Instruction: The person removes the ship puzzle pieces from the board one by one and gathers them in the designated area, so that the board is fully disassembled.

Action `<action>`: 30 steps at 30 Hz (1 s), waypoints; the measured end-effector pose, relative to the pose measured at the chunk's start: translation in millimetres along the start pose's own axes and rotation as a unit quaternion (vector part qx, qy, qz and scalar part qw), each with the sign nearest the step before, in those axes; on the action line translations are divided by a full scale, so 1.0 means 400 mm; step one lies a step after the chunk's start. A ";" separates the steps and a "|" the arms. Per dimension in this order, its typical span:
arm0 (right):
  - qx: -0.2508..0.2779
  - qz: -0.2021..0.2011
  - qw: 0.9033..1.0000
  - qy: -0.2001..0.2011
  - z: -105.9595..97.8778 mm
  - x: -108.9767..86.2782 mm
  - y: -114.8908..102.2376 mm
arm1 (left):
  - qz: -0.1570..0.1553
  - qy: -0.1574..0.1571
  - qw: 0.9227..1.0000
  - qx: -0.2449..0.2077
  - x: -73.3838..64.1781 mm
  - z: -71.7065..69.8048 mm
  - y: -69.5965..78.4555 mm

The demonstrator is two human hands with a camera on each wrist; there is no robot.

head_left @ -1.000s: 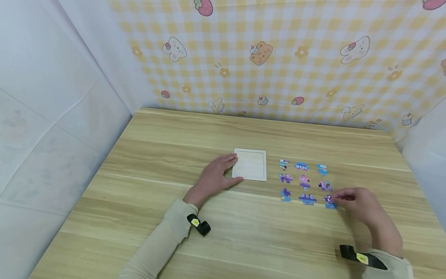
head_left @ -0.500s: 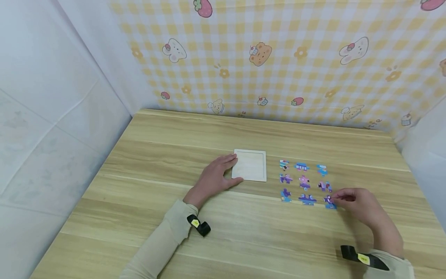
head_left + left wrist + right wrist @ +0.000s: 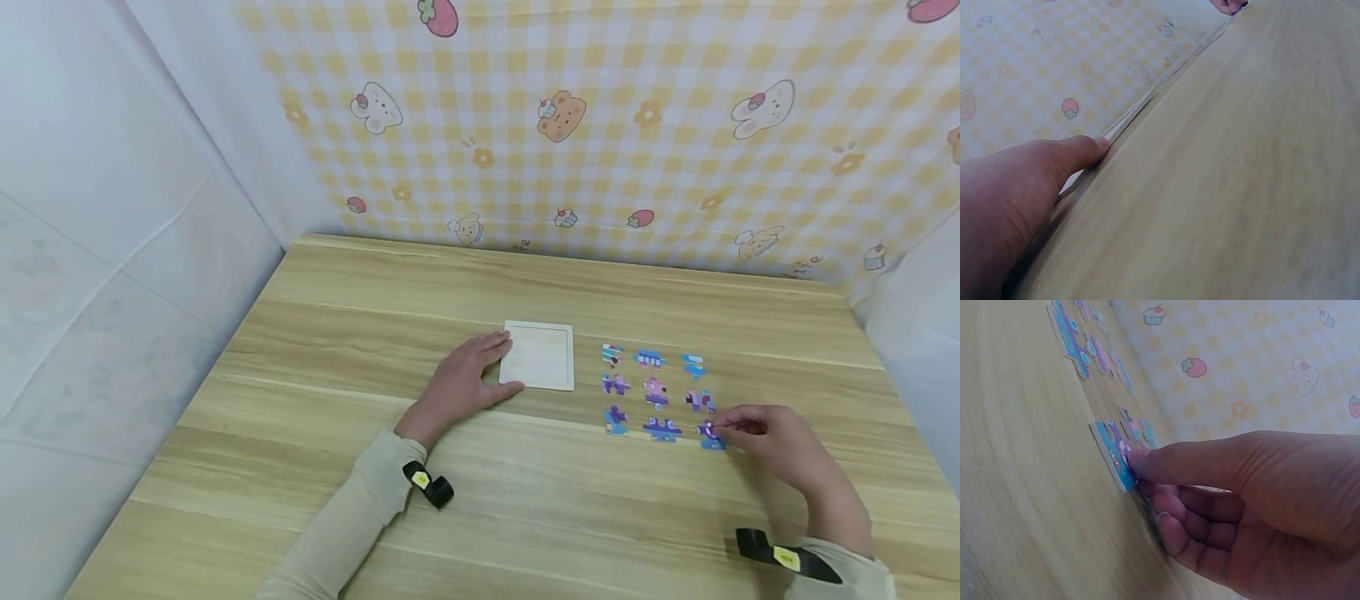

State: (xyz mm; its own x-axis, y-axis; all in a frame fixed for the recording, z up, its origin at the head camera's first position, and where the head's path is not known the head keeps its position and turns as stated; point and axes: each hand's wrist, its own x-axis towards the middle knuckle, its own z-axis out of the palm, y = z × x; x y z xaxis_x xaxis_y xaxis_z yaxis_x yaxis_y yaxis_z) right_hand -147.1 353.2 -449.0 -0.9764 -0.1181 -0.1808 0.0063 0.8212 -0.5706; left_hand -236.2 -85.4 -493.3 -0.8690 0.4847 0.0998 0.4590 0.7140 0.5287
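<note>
At the left edge of a square white puzzle tray (image 3: 537, 357), my left hand (image 3: 461, 385) lies with its fingers on the rim and the thumb (image 3: 1088, 153) against the near corner. To the right of the tray, jigsaw pieces (image 3: 654, 392) in purple, pink and blue lie spaced out in rows. My right hand (image 3: 776, 442) pinches the puzzle piece (image 3: 711, 437) at the near right of these rows between thumb and forefinger. In the right wrist view that piece (image 3: 1110, 450) is at the tabletop, and its inner side is partly covered by the thumb.
A wood-grain table (image 3: 540, 508) extends around the tray and pieces. Behind it hangs a yellow checked curtain (image 3: 600, 167) with cartoon prints. White sheets (image 3: 112, 250) close off the left and right sides. Each wrist wears a black strap (image 3: 429, 483) with a camera.
</note>
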 end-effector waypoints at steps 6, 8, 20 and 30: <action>0.000 0.000 1.000 0.003 0.001 -0.001 0.003 | -0.001 -0.002 1.000 0.007 0.002 -0.002 0.002; -0.001 -0.001 1.000 0.004 0.001 -0.001 0.004 | 0.000 -0.002 1.000 0.008 0.002 -0.002 0.003; -0.004 0.002 1.000 0.001 -0.001 0.000 0.002 | 0.003 0.001 1.000 0.009 0.001 -0.004 0.004; 0.003 -0.004 1.000 0.003 -0.001 -0.004 0.003 | -0.004 -0.004 1.000 0.012 0.003 -0.001 0.002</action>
State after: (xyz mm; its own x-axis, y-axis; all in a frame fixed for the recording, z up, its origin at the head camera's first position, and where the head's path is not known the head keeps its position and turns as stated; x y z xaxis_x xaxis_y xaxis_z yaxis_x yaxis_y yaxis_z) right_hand -145.7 354.6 -449.2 -0.9776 -0.1213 -0.1722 0.0002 0.8170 -0.5766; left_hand -236.9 -84.5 -492.4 -0.8709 0.4835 0.0884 0.4568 0.7298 0.5087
